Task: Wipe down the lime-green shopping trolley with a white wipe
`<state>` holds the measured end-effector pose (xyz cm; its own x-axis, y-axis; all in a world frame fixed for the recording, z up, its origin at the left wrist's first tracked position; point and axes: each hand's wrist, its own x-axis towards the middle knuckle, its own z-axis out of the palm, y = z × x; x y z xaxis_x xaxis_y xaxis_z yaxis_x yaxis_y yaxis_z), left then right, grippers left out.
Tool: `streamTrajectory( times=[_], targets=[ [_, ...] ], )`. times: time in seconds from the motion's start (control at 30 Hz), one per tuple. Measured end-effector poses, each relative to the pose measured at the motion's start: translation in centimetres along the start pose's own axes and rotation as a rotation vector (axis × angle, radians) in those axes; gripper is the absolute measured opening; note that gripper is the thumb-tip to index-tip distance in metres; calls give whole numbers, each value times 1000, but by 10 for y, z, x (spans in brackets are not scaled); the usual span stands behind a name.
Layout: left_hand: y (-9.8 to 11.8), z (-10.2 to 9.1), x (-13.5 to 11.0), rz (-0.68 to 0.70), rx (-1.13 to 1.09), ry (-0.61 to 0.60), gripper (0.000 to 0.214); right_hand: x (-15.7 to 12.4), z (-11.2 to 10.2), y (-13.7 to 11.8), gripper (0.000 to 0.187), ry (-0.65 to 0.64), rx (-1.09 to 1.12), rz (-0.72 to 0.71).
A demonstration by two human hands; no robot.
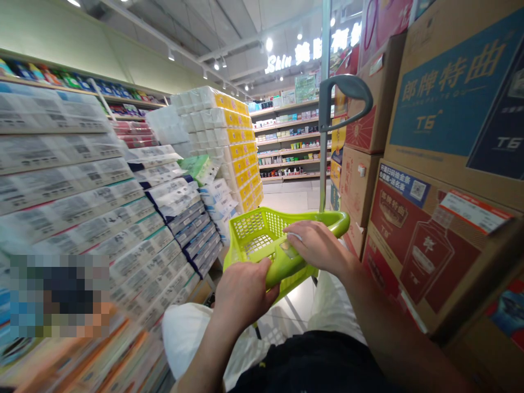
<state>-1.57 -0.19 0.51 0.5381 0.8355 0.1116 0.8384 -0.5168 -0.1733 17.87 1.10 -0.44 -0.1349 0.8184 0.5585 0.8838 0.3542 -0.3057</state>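
A lime-green shopping cart (pixel 248 228) stands directly in front of my body, its perforated basket showing a grid floor. My left hand (pixel 243 286) is closed around the near left part of the cart's thick handle. Farther right on the same handle, my right hand (pixel 317 244) is wrapped over the top with fingers curled down. A light-coloured label or fitting lies on the handle between the two hands. Beyond the right end of the handle rises a metal pole with a grey loop-shaped grip (pixel 347 101).
Stacked tissue packs (pixel 82 180) line the left side, with a taller yellow-and-white stack (pixel 237 147) ahead. Cardboard cartons (pixel 446 229) are piled close on the right. Pale floor tiles (pixel 292 194) lead toward stocked shelves (pixel 286 136) at the back.
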Motion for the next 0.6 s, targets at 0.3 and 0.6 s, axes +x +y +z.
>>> streamTrajectory(
  times=[0.3,0.6],
  targets=[
    [-2,2,-1,-7,-10,16,27,-2,0,-6,31,-50,69,-79],
    [0,1,-1,-3,-11,11,25,-6,7,-15,25,-11,34,-117]
  ],
)
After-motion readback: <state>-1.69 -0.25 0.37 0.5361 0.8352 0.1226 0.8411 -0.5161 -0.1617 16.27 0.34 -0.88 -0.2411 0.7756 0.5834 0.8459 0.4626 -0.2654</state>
